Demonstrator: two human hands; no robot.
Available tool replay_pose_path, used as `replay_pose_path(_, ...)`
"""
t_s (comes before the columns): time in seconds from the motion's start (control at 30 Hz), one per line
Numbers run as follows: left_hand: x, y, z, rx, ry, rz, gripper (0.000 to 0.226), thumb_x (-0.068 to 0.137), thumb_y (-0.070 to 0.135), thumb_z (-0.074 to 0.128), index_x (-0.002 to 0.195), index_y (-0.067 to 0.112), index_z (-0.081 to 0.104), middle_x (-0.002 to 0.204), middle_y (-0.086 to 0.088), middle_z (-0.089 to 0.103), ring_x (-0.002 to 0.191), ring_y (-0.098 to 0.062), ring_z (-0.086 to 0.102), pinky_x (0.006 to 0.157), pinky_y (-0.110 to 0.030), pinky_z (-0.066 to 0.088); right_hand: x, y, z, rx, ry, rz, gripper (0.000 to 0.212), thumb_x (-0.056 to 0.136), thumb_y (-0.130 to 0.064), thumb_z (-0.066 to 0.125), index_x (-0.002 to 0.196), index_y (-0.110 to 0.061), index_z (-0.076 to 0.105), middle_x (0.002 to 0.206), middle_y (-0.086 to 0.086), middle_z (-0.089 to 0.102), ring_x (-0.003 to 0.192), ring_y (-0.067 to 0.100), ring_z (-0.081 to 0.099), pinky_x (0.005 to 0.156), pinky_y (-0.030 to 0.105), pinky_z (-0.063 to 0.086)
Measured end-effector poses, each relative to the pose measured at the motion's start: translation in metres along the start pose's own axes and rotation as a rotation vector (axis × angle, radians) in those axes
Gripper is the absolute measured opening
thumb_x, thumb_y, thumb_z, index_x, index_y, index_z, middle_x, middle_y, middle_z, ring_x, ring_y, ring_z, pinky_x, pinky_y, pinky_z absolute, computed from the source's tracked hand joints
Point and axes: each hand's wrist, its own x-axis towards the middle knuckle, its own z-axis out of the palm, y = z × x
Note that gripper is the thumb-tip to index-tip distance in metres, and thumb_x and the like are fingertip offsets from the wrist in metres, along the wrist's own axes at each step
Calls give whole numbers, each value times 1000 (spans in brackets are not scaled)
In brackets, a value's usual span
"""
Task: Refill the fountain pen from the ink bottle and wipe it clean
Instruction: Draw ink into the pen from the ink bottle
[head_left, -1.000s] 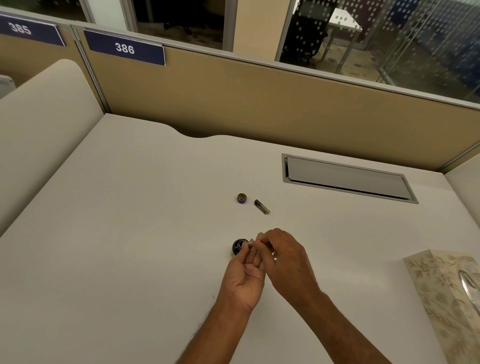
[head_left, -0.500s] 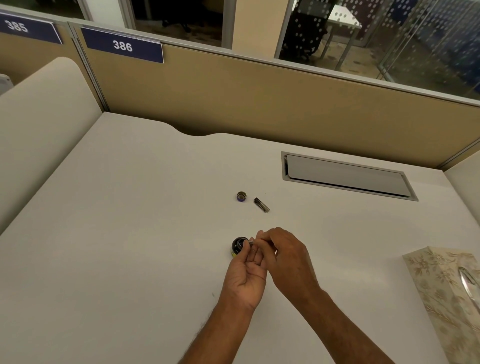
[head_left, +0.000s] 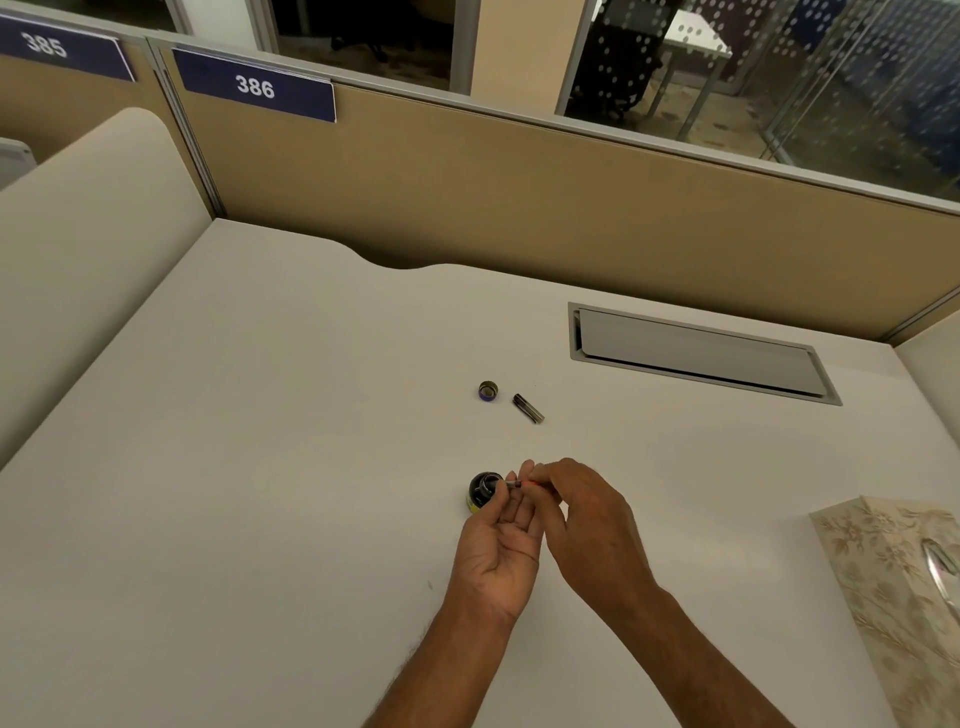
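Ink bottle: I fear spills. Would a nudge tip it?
Probably not: the ink bottle looks squat and stands flat on the desk. But it is open, its cap lying apart, so a hard knock would likely spill ink.

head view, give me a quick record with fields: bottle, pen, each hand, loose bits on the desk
ink bottle: open, upright on the desk
pen: slim part, tip at the bottle's mouth; whether it is in the ink cannot be told
right hand: pinches the pen
left hand: palm up, fingertips at the pen; grip unclear
bottle cap: off, lying farther back
dark tube: beside the cap, not touching it
tissue box: at the right edge
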Motion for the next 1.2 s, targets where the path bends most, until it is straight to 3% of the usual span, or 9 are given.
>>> replay_pose_path(0.23,0,-1,-2,11,-17,-10,27,102,8,50,121,-8,61,107,-28,75,87,-36,78,60,-41,65,0,-5,0,-56,69,32,17,94,-24,66,78,-19,63,70,-8,61,65,12,56,56,33,53)
replay_pose_path(0.43,1,-1,-2,13,-4,-2,31,101,6,52,128,-6,58,108,-26,74,84,-35,79,56,-39,63,-1,-4,-2,2,36,44,8,93,-23,65,98,-22,70,88,-10,70,77,11,64,66,32,58)
replay_pose_path(0.53,3,-1,-3,11,1,9,35,100,5,53,132,-7,54,105,-26,75,85,-33,79,58,-39,64,0,-4,-1,-3,36,32,6,94,-17,65,94,-19,71,86,-7,71,79,14,65,68,35,59)
replay_pose_path(0.67,2,0,-2,-3,-12,-5,37,101,5,52,135,-8,53,112,-28,73,90,-37,77,57,-37,63,3,-6,-1,-38,50,41,11,94,-26,65,85,-21,67,77,-8,66,72,12,61,61,35,56)
replay_pose_path(0.8,2,0,-2,-13,-7,-6,41,99,4,53,139,-7,50,110,-27,71,89,-36,77,56,-36,63,3,-7,-2,7,14,45,4,93,-22,67,96,-24,69,89,-14,69,80,6,63,68,24,56)
replay_pose_path(1.03,2,0,-3,10,-8,-1,41,100,5,53,139,-7,51,118,-28,70,88,-36,78,57,-38,63,4,-6,1,-21,40,47,12,96,-26,64,85,-22,66,77,-10,65,71,10,60,61,31,55)
replay_pose_path(1.2,1,0,-2,11,3,4,41,99,4,53,138,-7,50,108,-26,72,82,-34,79,56,-36,63,3,-4,0,0,0,31,4,95,-21,66,97,-22,69,90,-13,69,80,5,63,69,26,56)
